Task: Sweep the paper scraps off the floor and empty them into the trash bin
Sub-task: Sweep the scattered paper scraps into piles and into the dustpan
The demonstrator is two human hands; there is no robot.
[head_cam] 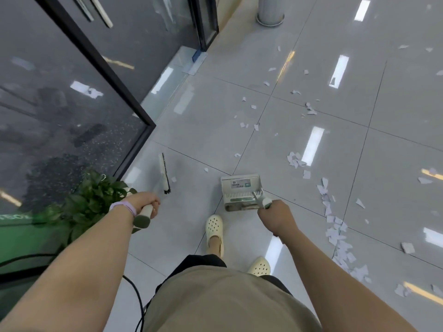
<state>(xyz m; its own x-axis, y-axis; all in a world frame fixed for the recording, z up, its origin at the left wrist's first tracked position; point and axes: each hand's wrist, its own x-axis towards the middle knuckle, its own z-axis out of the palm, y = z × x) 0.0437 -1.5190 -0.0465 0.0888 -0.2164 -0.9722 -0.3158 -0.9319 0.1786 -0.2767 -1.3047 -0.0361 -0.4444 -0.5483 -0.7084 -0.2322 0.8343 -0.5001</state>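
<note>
My left hand (145,202) grips the top of a broom handle (143,218); the broom head (164,173) rests on the tiled floor ahead of it. My right hand (275,215) grips the handle of an upright grey dustpan (238,191) that stands on the floor in front of my feet. White paper scraps lie scattered over the tiles: a dense trail (338,238) to my right, a small pile (295,160) beyond the dustpan, and loose bits (249,125) farther off. No trash bin is in view.
A dark glass partition with a black frame (134,101) runs along the left. A green potted plant (93,200) and a black cable (137,298) lie at my lower left. A metal column base (270,10) stands far ahead.
</note>
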